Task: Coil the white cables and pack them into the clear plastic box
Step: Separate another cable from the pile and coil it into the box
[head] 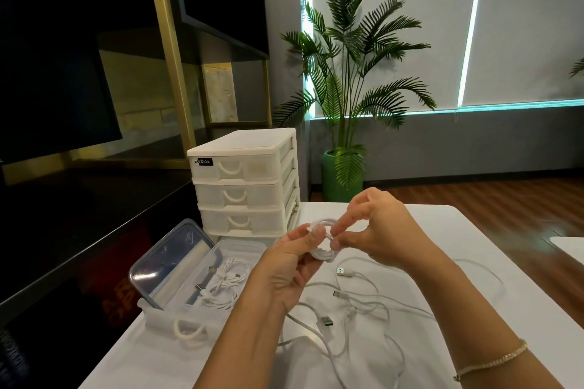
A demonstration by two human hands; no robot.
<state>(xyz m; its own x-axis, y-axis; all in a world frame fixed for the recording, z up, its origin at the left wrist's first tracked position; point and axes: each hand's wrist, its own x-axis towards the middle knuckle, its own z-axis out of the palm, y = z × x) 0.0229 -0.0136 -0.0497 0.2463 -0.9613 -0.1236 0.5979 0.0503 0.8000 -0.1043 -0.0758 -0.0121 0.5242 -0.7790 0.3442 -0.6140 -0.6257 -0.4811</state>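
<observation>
Above the table's [442, 230] middle, her left hand [290, 265] grips the coiled white cable [319, 241]; her right hand [376, 230] pinches its tail. A slip could spring the loops before the clear plastic box [240, 249] at the left edge.

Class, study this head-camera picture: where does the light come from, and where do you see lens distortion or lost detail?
Head view: bright light leaks around the window blinds at the back; the shelving at left sinks into near black; the wide lens bends the table edge and the blind gaps; the white cable coil in both hands blends into the white tabletop.
</observation>
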